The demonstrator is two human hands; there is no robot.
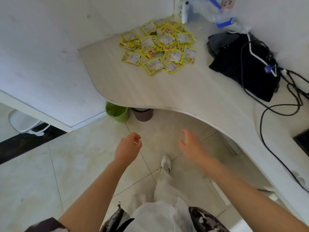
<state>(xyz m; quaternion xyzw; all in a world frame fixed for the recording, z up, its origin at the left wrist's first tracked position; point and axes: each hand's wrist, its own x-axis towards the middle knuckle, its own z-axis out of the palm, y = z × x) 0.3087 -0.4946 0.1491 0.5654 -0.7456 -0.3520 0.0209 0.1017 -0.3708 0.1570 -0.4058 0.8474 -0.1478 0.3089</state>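
One heap of flat, shiny yellow packets (158, 47), too many to be counted, is spread on the smooth curved counter (167, 91), well apart from both hands. The left hand (128, 148) is loosely curled and the right hand (192, 144) is spread, and nothing is held. One green bin (117, 112) and one brown bin (143, 114), both round, are seen under its edge.

print on the yellow packets (158, 46) is unreadable.
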